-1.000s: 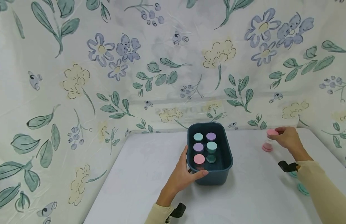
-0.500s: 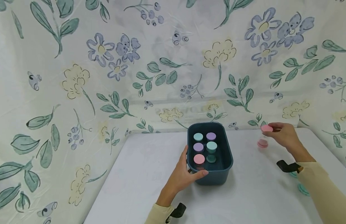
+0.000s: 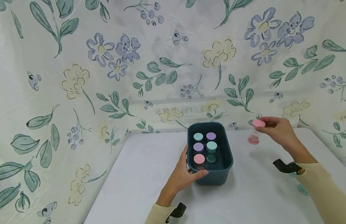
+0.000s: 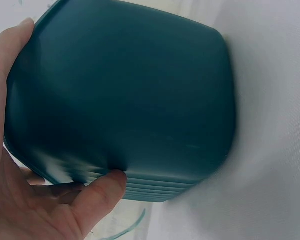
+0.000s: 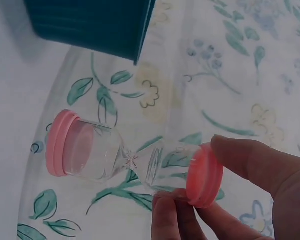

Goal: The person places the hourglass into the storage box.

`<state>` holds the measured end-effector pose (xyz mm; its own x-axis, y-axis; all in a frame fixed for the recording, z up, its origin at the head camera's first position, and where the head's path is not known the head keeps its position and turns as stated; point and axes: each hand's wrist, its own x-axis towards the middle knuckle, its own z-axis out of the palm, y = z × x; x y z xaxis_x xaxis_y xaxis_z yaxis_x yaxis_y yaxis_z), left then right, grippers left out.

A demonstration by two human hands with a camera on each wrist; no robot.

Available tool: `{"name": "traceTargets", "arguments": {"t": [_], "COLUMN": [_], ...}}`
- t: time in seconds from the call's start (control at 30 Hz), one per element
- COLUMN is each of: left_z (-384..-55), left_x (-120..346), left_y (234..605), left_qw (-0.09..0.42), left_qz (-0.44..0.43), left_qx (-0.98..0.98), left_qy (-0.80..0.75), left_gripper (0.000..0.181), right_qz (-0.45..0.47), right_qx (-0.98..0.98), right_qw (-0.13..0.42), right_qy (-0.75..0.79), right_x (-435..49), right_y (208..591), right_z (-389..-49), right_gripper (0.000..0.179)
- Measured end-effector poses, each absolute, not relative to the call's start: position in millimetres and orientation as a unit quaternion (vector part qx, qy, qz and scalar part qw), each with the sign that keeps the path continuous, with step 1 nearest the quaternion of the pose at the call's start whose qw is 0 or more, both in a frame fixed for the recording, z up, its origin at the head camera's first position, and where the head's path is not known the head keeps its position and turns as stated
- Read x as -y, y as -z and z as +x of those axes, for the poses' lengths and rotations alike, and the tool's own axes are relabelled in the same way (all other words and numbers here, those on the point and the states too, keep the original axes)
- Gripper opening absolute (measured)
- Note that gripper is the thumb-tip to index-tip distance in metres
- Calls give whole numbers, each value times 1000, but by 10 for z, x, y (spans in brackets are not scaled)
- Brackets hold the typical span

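Note:
My right hand (image 3: 279,132) pinches a pink-capped hourglass (image 5: 132,160) by its upper cap. The hourglass hangs upright above the table, right of the dark teal bin (image 3: 230,163). In the right wrist view, its clear glass bulbs and lower pink cap are free of the fingers. My left hand (image 3: 179,174) grips the near left corner of the bin, thumb on the front wall and fingers along the left side. Inside the bin stand several hourglasses: a pink one (image 3: 199,159), two with purple caps (image 3: 198,147) and two with mint caps (image 3: 211,147).
Two green round-ended things (image 3: 303,189), partly hidden by the right sleeve, lie on the white table (image 3: 144,174) at the right. A flowered cloth (image 3: 161,77) hangs behind and beside the table.
My right hand has carried the pink hourglass leftward and a little up, closer to the bin. My left hand and the bin stay where they were.

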<state>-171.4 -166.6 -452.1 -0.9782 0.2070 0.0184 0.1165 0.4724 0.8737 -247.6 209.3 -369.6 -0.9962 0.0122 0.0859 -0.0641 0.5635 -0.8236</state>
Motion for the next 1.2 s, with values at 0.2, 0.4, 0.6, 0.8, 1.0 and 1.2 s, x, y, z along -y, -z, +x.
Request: {"name": "traceTargets", "arguments": {"t": [0.2,0.4,0.6,0.8,1.0,1.2], "left_z": [-1707,-1712,-1722,-1719,-1720,-1729], "left_x": [1659,1659,1660,1661,1655,1647], "left_y": [4523,4526,4525,4530,4535,4529], "left_qw": [47,47,45,47,45,45], "left_qz": [94,93,97,92,89,93], "left_qx": [-857,-858,-853,-852,-855,-853], "left_qy": [-505,-503,-511,-513,-510,-512], "left_gripper": [123,123,122,122,123,122], "right_qz": [34,52,73,98,123,140], "right_qx": [880,872,860,850,843,841], "right_qw": [47,50,50,48,40,32], "right_qy": [-472,-485,-502,-515,-522,-521], "right_x": [-2009,-1919,-1790,-1652,-1479,-1317], "right_y": [3605,3495,3367,3278,3252,3300], "right_z": [-2407,-2337,-2286,-2242,-2196,-2159], "right_gripper": [70,69,66,62,57,53]}}
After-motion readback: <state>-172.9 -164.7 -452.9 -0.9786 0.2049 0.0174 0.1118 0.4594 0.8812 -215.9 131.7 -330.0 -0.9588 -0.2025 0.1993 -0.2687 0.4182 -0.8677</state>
